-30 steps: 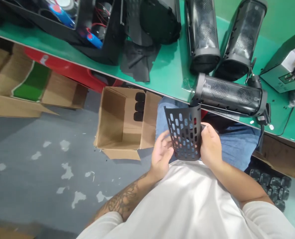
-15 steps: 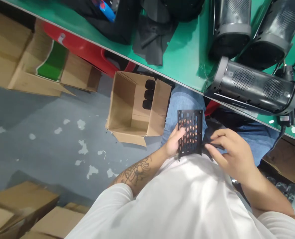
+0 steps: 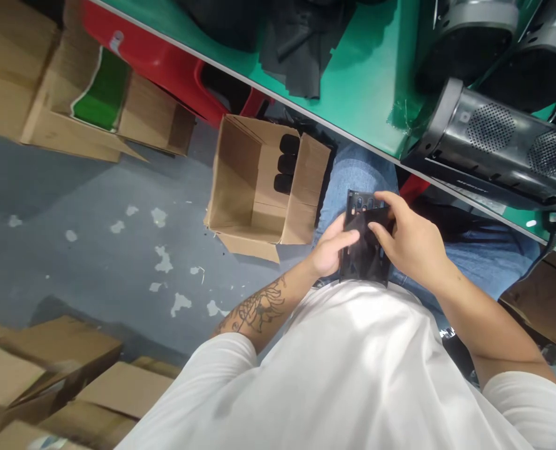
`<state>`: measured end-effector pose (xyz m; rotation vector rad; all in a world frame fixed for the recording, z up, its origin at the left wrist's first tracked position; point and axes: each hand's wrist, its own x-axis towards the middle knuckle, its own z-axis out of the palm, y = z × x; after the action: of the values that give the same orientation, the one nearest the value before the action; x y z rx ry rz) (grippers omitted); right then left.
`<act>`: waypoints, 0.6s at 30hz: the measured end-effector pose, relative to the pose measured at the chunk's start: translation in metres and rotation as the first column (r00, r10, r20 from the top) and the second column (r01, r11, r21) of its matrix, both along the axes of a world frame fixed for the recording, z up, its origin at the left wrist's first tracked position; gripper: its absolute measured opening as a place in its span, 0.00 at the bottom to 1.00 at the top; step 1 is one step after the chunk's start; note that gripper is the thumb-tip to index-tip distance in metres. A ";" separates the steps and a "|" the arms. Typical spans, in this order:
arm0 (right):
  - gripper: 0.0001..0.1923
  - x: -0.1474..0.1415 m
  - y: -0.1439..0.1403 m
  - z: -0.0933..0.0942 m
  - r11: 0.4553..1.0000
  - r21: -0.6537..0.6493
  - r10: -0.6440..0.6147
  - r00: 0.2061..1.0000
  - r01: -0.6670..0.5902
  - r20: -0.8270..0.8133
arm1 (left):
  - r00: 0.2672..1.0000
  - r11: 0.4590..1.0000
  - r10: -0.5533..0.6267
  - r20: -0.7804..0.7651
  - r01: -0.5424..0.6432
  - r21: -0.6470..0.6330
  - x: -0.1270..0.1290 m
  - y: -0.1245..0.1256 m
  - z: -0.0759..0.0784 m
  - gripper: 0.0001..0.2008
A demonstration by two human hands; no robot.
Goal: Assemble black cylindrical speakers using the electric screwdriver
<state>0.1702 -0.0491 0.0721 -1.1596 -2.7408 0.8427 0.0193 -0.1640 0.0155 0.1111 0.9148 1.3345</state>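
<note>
My left hand [image 3: 330,252] grips a black plastic grille panel [image 3: 363,201] from its left side, thumb on top, above my lap. The panel is slightly curved, with rows of slots. Over most of its face lies a thin, dark, flexible sheet [image 3: 368,250], perhaps cloth. My right hand [image 3: 413,240] pinches the sheet's upper right part between thumb and fingers, close to the panel's top edge. My left thumb rests on the sheet's left edge. Some slots still show at the top of the panel.
A cardboard box [image 3: 233,232] with several dark rounded pieces along one side stands left of my knee. Dark cylindrical housings [image 3: 507,144] and black sheets [image 3: 301,56] lie on the green table [image 3: 366,94]. A red chair [image 3: 160,56] and more cartons [image 3: 66,356] are at left.
My right hand has moved left, laying the dark sheet across the grille panel, which was uncovered before. My left hand keeps its hold. The whole view has shifted a little.
</note>
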 end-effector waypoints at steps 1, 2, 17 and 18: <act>0.31 0.002 0.001 0.001 1.000 0.025 0.014 1.000 -0.014 -0.017 | 0.999 1.000 -0.002 -0.045 0.002 -0.007 -0.001 -0.002 -0.001 0.35; 0.32 0.005 0.000 0.002 0.998 0.052 0.026 0.999 -0.023 -0.042 | 0.995 1.000 -0.003 -0.100 0.002 -0.017 -0.003 -0.003 -0.001 0.35; 0.38 0.043 -0.043 0.009 0.987 -0.138 -0.114 0.974 0.088 -0.195 | 0.870 0.998 -0.042 -0.491 0.019 -0.052 0.002 -0.008 0.032 0.30; 0.38 0.043 -0.044 0.011 0.977 -0.195 -0.132 0.970 0.091 -0.206 | 0.873 0.999 -0.042 -0.486 0.023 -0.044 0.002 -0.009 0.034 0.31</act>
<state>0.2133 -0.0929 0.0833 -1.1595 -2.4398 1.1534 0.0215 -0.1733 0.0497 0.4507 1.3568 1.2780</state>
